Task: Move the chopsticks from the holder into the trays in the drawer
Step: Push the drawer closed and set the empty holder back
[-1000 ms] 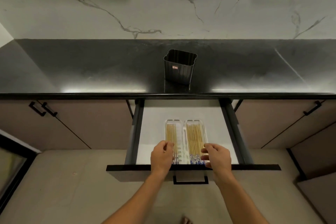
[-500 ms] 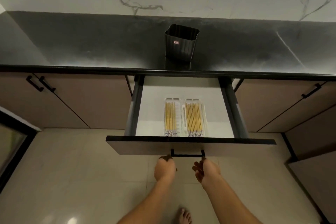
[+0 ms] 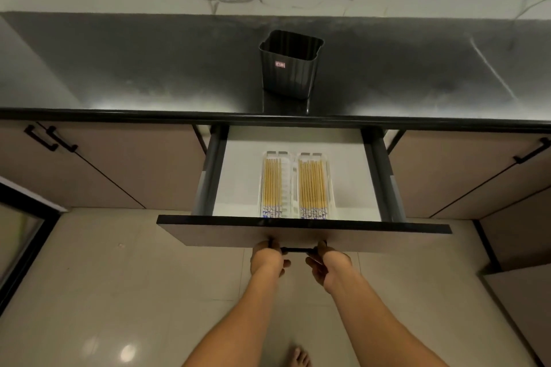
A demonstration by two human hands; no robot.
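The fingers of the left hand [image 3: 266,258] are curled round the left end of the thin black bar handle [image 3: 297,250]. Those of the right hand [image 3: 327,266] are curled round its right end, so both are clamped on the bar just below the front of the open brown-fronted drawer [image 3: 298,236].

Inside, on the white drawer floor, two clear plastic trays lie side by side, touching: the left tray [image 3: 275,154] and the right tray [image 3: 310,154]. Each holds a flat row of pale bamboo chopsticks with blue-and-white patterned ends [image 3: 272,182], laid lengthways with the patterned ends toward the person.

Behind the drawer, the dark ribbed plastic holder [image 3: 287,68] stands upright on the black stone worktop [image 3: 149,68]. Nothing shows above its rim, so the transfer looks finished and closing the drawer is likely the step in hand.

The chopsticks should be light, stiff and smooth, so they roll and slide easily. A loose bundle is best pinched near its middle. The trays look light and unfixed, so a hard shove could shift them. A slow, even push on the bar, with both ends held, should keep the rows in place.
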